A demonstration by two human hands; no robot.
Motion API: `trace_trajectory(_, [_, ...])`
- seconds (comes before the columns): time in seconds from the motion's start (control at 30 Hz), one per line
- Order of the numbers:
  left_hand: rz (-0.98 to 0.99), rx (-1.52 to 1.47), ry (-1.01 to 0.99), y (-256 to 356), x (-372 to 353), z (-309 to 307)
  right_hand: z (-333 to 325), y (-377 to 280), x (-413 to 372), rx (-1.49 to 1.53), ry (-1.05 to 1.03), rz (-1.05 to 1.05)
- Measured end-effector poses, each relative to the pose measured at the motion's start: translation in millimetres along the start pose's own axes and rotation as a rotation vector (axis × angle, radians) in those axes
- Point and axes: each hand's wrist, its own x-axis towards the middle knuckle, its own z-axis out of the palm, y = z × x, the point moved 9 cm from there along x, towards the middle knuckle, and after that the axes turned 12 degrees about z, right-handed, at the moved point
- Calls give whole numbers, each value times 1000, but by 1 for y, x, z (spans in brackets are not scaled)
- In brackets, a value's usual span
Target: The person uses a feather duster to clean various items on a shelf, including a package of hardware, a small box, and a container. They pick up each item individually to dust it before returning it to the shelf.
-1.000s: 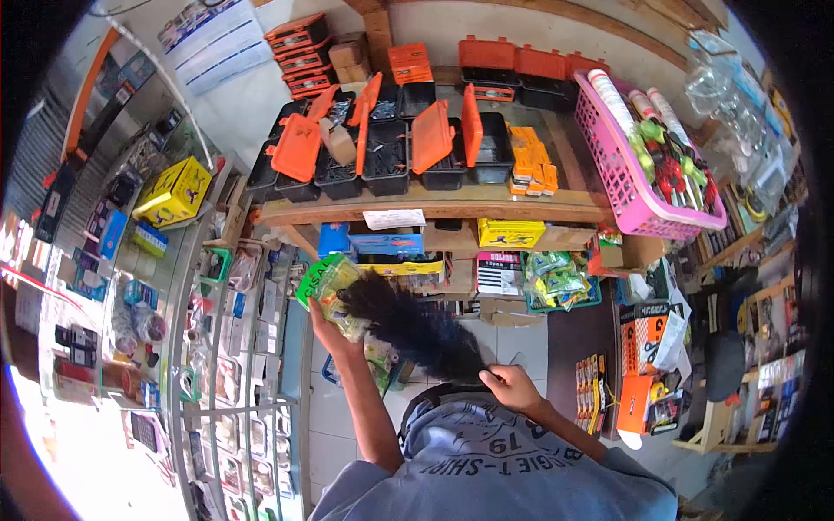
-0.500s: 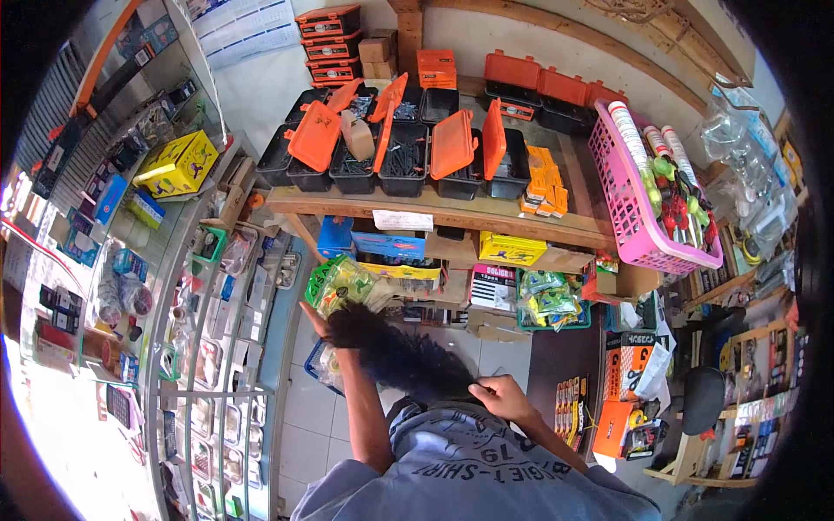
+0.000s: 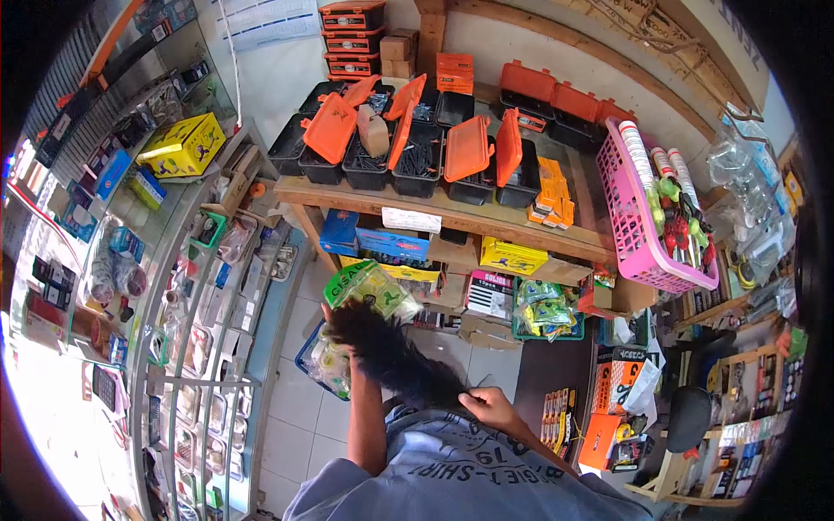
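Note:
My right hand [image 3: 492, 406] is closed around the thin handle end of a black feather duster [image 3: 404, 360], in front of my shirt. The duster's fluffy head reaches up and left across my left hand [image 3: 328, 314], covering most of it; only a few fingertips and the wrist show. By those fingertips, my left hand holds a clear plastic pack [image 3: 382, 291] with a green printed header, tilted above the duster. Below it, a blue basket [image 3: 306, 354] with more clear packs stands low, partly hidden by my forearm.
A wooden table [image 3: 417, 208] carries black bins with orange lids [image 3: 469, 148] and a pink basket [image 3: 656, 226] of tubes and tools. Glass shelving [image 3: 204, 382] runs along the left. Under the table sit a yellow box [image 3: 512, 256] and a green basket [image 3: 547, 311].
The plastic pack and my left hand have shifted right together, and the pack's header now faces up more. The duster has swung slightly. The camera view has also shifted a little.

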Motion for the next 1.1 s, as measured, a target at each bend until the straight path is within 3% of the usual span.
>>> trace_trajectory(0.03, [4, -1, 2, -8, -43, 48, 2, 1, 1, -4, -3, 0])
trace_trajectory(0.1, [-65, 69, 367, -3, -27, 138, 1, 6, 5, 9, 49, 10])
trace_trajectory(0.13, [-59, 116, 281, -4, -30, 130, 1, -1, 5, 5, 46, 11])
trace_trajectory(0.37, [-46, 62, 273, -3, -30, 87, 3, -3, 5, -52, 17, 28])
trace_trajectory(0.47, [-30, 230, 246, 21, -25, 81, -1, 10, -6, -32, -45, 65])
trace_trajectory(0.57, [3, 397, 334, 32, -28, 65, -1, 12, -9, 21, -114, 91])
trace_trajectory(0.63, [-42, 354, 414, 12, -49, 63, -1, 12, -5, 4, -80, 137])
trace_trajectory(0.7, [-36, 197, 226, -14, -58, 83, 2, 1, 3, 27, -62, 127])
trace_trajectory(0.73, [-223, -6, 265, -27, -64, 120, 2, -5, 7, 47, -50, 114])
trace_trajectory(0.77, [-228, -7, 264, -28, -67, 130, 3, -7, 12, 51, -45, 116])
trace_trajectory(0.83, [-167, 453, 548, -12, -80, 105, 3, -8, 18, 193, -46, 124])
trace_trajectory(0.87, [-221, 280, 425, -20, -75, 96, 3, -6, 18, 153, -33, 129])
trace_trajectory(0.93, [-203, 228, 369, -5, -63, 70, 3, 3, 14, 110, -38, 108])
trace_trajectory(1.0, [-152, 157, 275, 7, -47, 116, 3, 14, 7, 63, -48, 84])
trace_trajectory(1.1, [-155, 189, 308, 21, -43, 93, 3, 27, 1, 16, -64, 71])
